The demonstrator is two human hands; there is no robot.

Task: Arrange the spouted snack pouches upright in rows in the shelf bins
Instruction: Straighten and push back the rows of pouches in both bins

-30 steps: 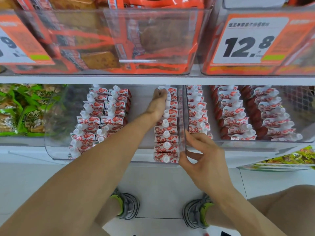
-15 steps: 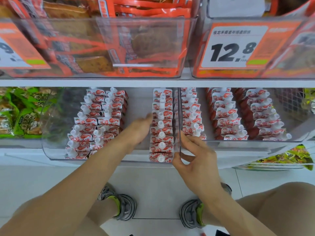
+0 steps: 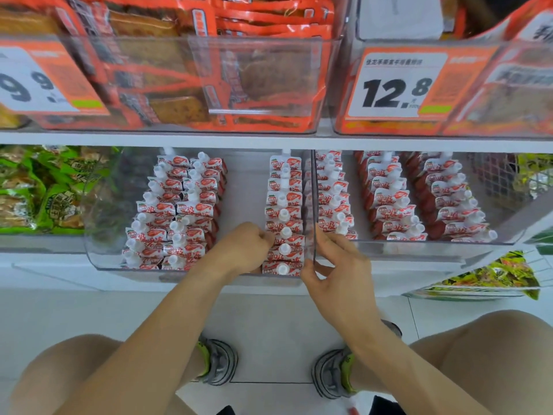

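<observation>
the shelf [image 3: 269, 140] carries two clear bins side by side, the left bin [image 3: 98, 259] and the right bin [image 3: 419, 248], whose far ends are cut off under the shelf edge, while the upper bins of orange packs [image 3: 239, 70] are blurred and their print unreadable. spouted snack pouches [image 3: 282, 217] stand upright in rows: two rows at the left bin's left, one row along its right wall, three in the right bin. the left hand [image 3: 250, 248] is curled against that single row's front pouches, though whether it pinches one is hidden, and the right hand [image 3: 338, 271] pinches the left bin's right wall [image 3: 314, 250] at its front corner, thumb on one side, fingers on the other.
</observation>
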